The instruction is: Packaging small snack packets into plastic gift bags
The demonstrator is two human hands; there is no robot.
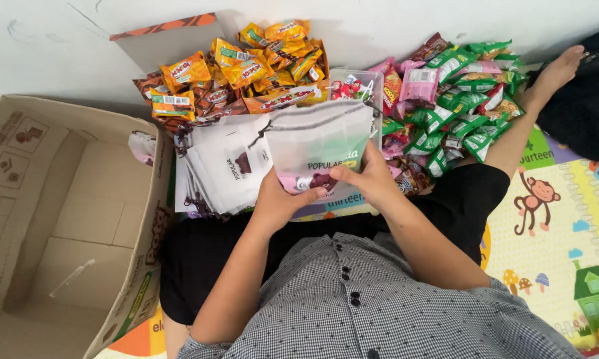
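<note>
Patterned play mat (552, 219) — snack packets (466, 100), stacked white bags (220, 169), open cardboard box (67, 213)

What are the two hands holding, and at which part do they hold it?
Both hands hold one translucent drawstring bag by its bottom edge: left hand at the lower left corner, right hand at the lower right.

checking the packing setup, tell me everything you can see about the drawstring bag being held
The drawstring bag is a translucent white pouch, thin fabric or plastic by its look, with a dark cord gathered along its top edge and print across its lower half. It is held upright above the lap, with the left hand at its lower left corner and the right hand at its lower right. Pink shapes show faintly through it near the bottom.
</note>
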